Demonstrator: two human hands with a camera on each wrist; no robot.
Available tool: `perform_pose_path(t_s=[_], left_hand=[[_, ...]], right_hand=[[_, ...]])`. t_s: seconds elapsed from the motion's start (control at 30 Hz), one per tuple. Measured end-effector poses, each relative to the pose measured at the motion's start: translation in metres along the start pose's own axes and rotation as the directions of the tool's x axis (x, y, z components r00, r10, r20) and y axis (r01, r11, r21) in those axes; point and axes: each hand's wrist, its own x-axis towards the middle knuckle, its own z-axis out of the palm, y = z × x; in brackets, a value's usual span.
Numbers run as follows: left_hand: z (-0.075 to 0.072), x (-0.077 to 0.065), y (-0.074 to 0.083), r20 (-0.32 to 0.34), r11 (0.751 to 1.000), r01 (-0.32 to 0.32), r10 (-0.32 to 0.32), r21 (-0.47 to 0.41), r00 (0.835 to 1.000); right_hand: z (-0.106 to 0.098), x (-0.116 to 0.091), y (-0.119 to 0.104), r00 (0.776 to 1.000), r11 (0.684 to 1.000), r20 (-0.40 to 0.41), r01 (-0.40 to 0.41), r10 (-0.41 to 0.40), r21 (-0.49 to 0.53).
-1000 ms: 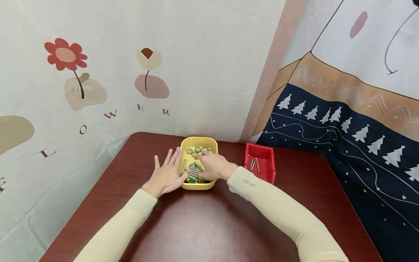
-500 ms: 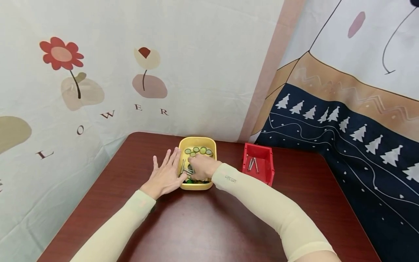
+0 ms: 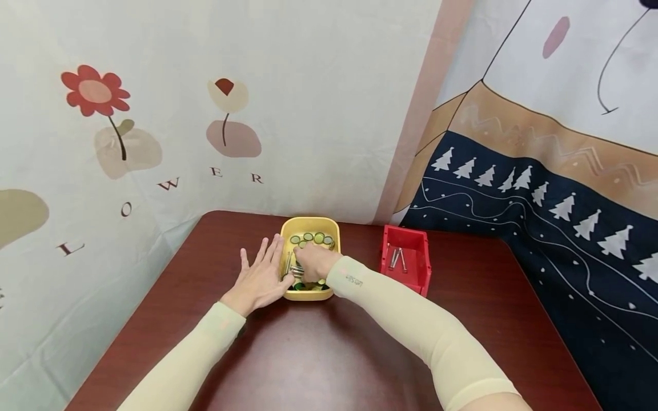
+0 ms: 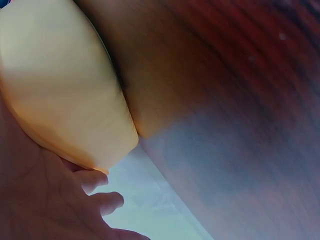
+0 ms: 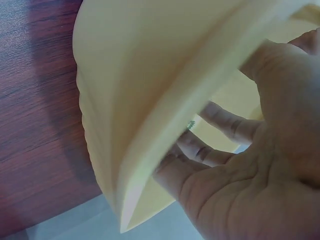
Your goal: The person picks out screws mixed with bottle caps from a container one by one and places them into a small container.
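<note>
A yellow bin (image 3: 311, 295) stands near the far side of the table, with long silver bolts (image 3: 296, 270) and round green-rimmed discs (image 3: 308, 236) inside. My left hand (image 3: 257, 281) lies along its left side, fingers straight and spread, thumb at the near-left rim. The left wrist view shows the bin's outer wall (image 4: 65, 85) beside that palm. My right hand (image 3: 315, 261) reaches over the right rim, fingers pointing down among the bolts. In the right wrist view its fingers (image 5: 230, 125) go down past the rim; their tips are hidden, and I cannot tell whether they grip a bolt.
To the right stands a red bin (image 3: 422, 257) with several silver bolts (image 3: 397, 258) in it; my right sleeve (image 3: 390, 302) passes close in front of it. The dark red table (image 3: 329, 354) meets a printed cloth wall (image 3: 319, 114) at its far edge.
My right hand has moved left and deeper into the yellow bin, towards the bolts on its left side. The left hand stays at the bin's side. The head view has shifted slightly.
</note>
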Motion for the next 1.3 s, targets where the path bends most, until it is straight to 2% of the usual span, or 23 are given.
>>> perform_pose_path(t_s=[0.13, 0.23, 0.33, 0.37, 0.57, 0.6, 0.67, 0.7, 0.9, 0.93, 1.07, 1.3], left_hand=[[0.002, -0.001, 0.001, -0.002, 1.000, 0.006, -0.006, -0.010, 1.000], [0.003, -0.001, 0.002, -0.005, 1.000, 0.007, -0.007, -0.018, 1.000], [0.004, 0.000, 0.003, -0.004, 1.000, 0.007, -0.007, -0.025, 1.000], [0.004, 0.000, 0.003, -0.002, 1.000, 0.007, -0.007, -0.025, 1.000], [0.003, 0.001, 0.005, -0.003, 1.000, 0.007, -0.007, -0.019, 1.000], [0.002, 0.002, 0.006, -0.006, 1.000, 0.007, -0.007, -0.020, 1.000], [0.001, 0.003, 0.006, -0.012, 1.000, 0.003, -0.004, -0.022, 1.000], [0.000, 0.003, 0.006, -0.013, 1.000, 0.002, -0.002, -0.023, 1.000], [0.000, 0.003, 0.006, -0.005, 1.000, 0.008, -0.009, -0.021, 1.000], [0.000, 0.003, 0.006, -0.005, 1.000, 0.010, -0.010, -0.021, 1.000], [0.001, 0.003, 0.005, -0.004, 1.000, 0.009, -0.009, -0.023, 1.000], [0.003, 0.003, 0.001, -0.005, 1.000, 0.016, -0.016, -0.023, 1.000]], right_hand=[[0.021, 0.022, 0.012, 1.000, 1.000, -0.004, 0.011, -0.011, -0.026], [0.022, 0.023, 0.017, 1.000, 1.000, 0.000, 0.013, -0.013, -0.016], [0.014, 0.015, 0.018, 1.000, 1.000, 0.017, 0.004, -0.004, 0.019], [0.018, 0.017, 0.021, 1.000, 1.000, 0.012, 0.001, -0.002, 0.030], [0.001, -0.003, 0.023, 1.000, 0.996, 0.008, 0.006, -0.007, 0.091], [-0.010, -0.012, 0.020, 1.000, 0.996, 0.017, 0.006, -0.007, 0.095], [-0.014, -0.015, 0.023, 1.000, 0.995, 0.016, 0.012, -0.013, 0.101], [-0.004, -0.004, 0.032, 1.000, 0.994, -0.001, 0.023, -0.023, 0.104], [-0.007, -0.005, 0.045, 0.995, 0.983, -0.073, 0.079, -0.067, 0.167], [-0.018, -0.016, 0.040, 0.995, 0.980, -0.077, 0.079, -0.066, 0.184], [-0.017, -0.019, 0.042, 0.989, 0.971, -0.132, 0.094, -0.065, 0.222], [-0.015, -0.024, 0.044, 0.975, 0.964, -0.205, 0.134, -0.086, 0.229]])
